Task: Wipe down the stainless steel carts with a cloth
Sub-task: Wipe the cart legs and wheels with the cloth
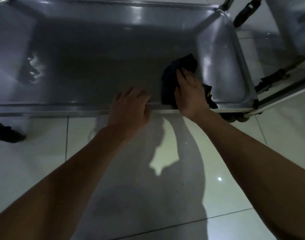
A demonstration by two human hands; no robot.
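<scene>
A stainless steel cart [99, 66] fills the upper part of the head view, its shelf seen from above. A dark cloth [170, 78] lies crumpled on the shelf near the right end wall. My right hand [189, 90] lies flat on the cloth with fingers spread, pressing it onto the shelf beside the near rim. My left hand [130, 106] grips the cart's near rim just left of the cloth, its fingers curled over the edge.
A second steel cart [290, 32] stands at the upper right, close to the first. Pale glossy floor tiles [44, 161] spread below. A dark shoe-like shape [7, 134] sits on the floor at the left. A caster [235, 116] shows under the near right corner.
</scene>
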